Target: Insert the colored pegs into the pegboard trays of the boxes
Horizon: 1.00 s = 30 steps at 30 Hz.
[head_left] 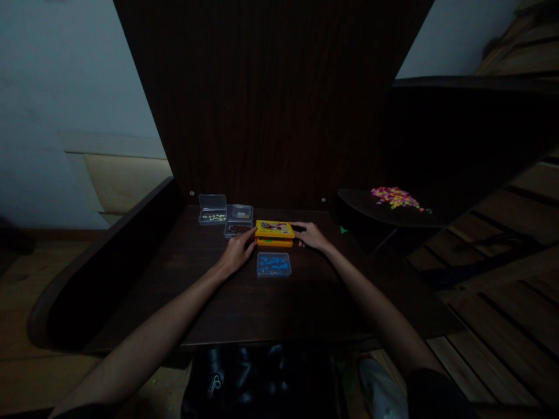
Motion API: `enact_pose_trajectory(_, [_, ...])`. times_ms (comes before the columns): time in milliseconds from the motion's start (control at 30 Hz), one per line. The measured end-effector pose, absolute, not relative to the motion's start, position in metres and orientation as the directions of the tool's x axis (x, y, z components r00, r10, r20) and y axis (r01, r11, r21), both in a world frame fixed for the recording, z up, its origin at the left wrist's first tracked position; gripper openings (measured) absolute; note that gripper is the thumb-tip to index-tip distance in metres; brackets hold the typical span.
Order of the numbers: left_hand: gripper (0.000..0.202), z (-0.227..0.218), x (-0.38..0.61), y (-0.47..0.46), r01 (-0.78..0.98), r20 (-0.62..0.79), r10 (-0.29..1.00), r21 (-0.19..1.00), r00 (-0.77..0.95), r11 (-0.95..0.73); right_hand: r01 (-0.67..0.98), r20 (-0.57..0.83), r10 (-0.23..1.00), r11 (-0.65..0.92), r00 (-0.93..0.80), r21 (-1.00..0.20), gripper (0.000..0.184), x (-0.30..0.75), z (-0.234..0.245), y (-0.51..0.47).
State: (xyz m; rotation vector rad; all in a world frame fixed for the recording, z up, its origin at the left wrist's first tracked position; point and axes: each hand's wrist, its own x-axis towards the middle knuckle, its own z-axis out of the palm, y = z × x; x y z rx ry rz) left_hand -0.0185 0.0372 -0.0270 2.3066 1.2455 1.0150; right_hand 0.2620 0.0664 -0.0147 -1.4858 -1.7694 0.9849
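Observation:
A yellow box point(275, 232) with a printed lid lies on the dark wooden table point(244, 302). My left hand point(238, 251) rests against the box's left end, fingers curled round its edge. My right hand point(311, 235) grips the box's right end with fingers wrapped on it. Just in front of the box sits a small clear case point(273, 264) filled with blue pieces, between my two wrists and untouched.
Two or three small clear cases point(212, 209) point(239, 220) stand behind and left of the yellow box, one open with pale pieces. A heap of pink and yellow pieces point(396, 197) lies on a dark side surface at right. A dark panel rises behind the table.

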Motion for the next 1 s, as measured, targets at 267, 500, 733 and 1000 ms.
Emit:
enact_pose_trajectory(267, [0.043,-0.021,-0.016,0.033,0.611,0.43,0.828,0.562,0.36,-0.558,0.47,-0.151,0.965,-0.033,-0.215,-0.882,0.066,0.262,-0.004,0.058])
enact_pose_trajectory(500, [0.038,-0.022,-0.016,0.034,0.631,0.442,0.825,0.539,0.352,-0.558,0.473,-0.154,0.955,-0.016,-0.254,-0.881,0.073,0.265,0.002,0.054])
enact_pose_trajectory(733, [0.035,-0.024,-0.016,0.036,0.648,0.449,0.821,0.515,0.354,-0.561,0.48,-0.129,0.955,0.015,-0.266,-0.877,0.076,0.268,-0.002,0.054])
enact_pose_trajectory(1000, [0.035,-0.024,-0.016,0.035,0.644,0.456,0.819,0.518,0.35,-0.563,0.48,-0.134,0.954,0.012,-0.267,-0.877,0.075,0.268,-0.002,0.055])
